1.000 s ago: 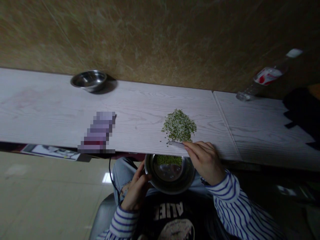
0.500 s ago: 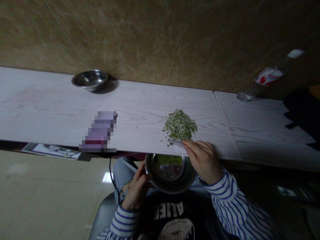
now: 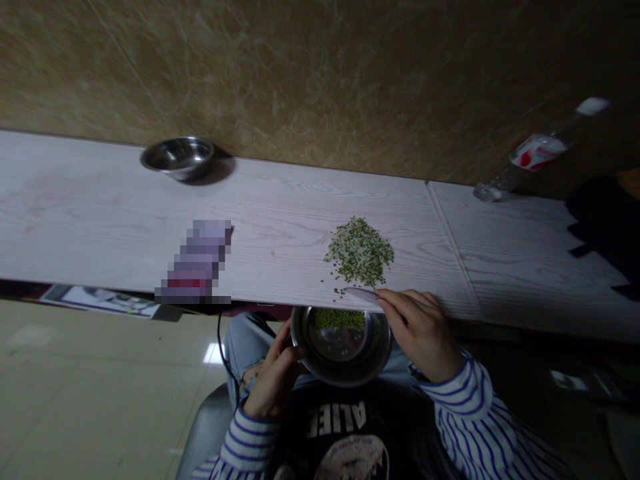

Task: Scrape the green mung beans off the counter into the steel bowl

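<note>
My left hand point(image 3: 276, 373) grips the left rim of a metal bowl point(image 3: 345, 381), which is held below the counter edge over my lap. Small green beans point(image 3: 339, 319) lie inside it, toward the far side. My right hand point(image 3: 417, 327) is closed on a pale, flat, blade-like tool point(image 3: 363, 294), whose exact kind I cannot make out. The tool sits low over the counter's front edge, just short of a heap of green beans mixed with white grains point(image 3: 360, 250). A few loose beans lie left of its tip.
A second metal bowl point(image 3: 177, 159) stands by the wall at the back left. A pixelated flat object point(image 3: 197, 260) lies near the front edge. To the right are a clear plastic bottle point(image 3: 537, 152) and a dark item point(image 3: 603, 230). A cable point(image 3: 220, 347) hangs below the counter point(image 3: 280, 207).
My right hand and the tool have shifted right and toward my body, away from the heap. The left hand and its bowl stay almost in place.
</note>
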The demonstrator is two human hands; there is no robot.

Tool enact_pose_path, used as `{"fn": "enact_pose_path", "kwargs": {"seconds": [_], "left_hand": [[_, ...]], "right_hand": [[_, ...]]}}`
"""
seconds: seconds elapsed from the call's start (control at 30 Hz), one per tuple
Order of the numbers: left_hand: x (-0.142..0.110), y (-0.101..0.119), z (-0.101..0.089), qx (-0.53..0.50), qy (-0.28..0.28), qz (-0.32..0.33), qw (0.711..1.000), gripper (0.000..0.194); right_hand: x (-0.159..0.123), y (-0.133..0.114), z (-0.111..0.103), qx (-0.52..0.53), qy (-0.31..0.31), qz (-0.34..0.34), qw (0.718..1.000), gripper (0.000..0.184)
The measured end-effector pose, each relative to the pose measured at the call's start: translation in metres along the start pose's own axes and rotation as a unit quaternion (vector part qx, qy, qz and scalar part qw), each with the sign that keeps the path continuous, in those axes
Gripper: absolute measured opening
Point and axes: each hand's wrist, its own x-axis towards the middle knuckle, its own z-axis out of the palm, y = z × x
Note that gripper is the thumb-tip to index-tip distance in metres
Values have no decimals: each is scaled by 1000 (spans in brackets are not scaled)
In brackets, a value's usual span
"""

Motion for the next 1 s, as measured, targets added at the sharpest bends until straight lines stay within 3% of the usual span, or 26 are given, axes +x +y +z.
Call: {"fn": "enact_pose_path", "kwargs": {"seconds": [0.23,0.47,0.67,1.0], "left_hand": [[-1,0,-1,4,-8,2,1000,65],[-3,4,-2,4,11,11,1000,67],[-1,5,-4,-2,20,20,1000,58],[-5,10,-2,-1,25,13,1000,65]], "right_hand": [[2,0,5,-8,0,34,999,20],[11,-12,13,8,-21,0,1000,19],[7,-22,9,41,-23,-35,998,17],[15,-12,17,-26,41,30,998,18]]}}
